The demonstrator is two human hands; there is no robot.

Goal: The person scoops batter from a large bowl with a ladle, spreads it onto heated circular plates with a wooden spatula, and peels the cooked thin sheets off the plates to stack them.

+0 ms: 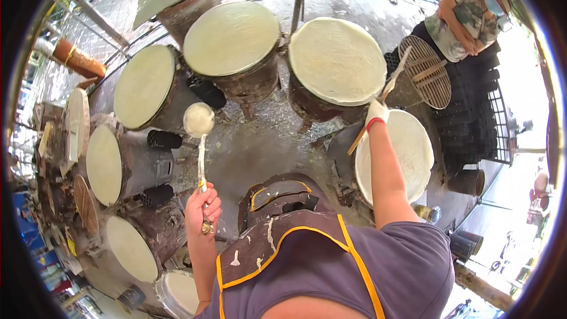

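Observation:
My left hand grips the handle of a ladle, whose round bowl is coated with pale batter and points away from me. My right hand, in a white glove with a red band at the wrist, holds a long wooden stick smeared with batter at its far end. That hand is between a round griddle covered with pale batter and a nearer batter-covered griddle, over which my forearm reaches. Another coated griddle stands at the upper middle.
More round griddles on drum stoves curve along the left, one of them beside black perforated briquettes. A slatted round rack leans at the right near stacked briquettes. A person in a hat and mask stands behind it.

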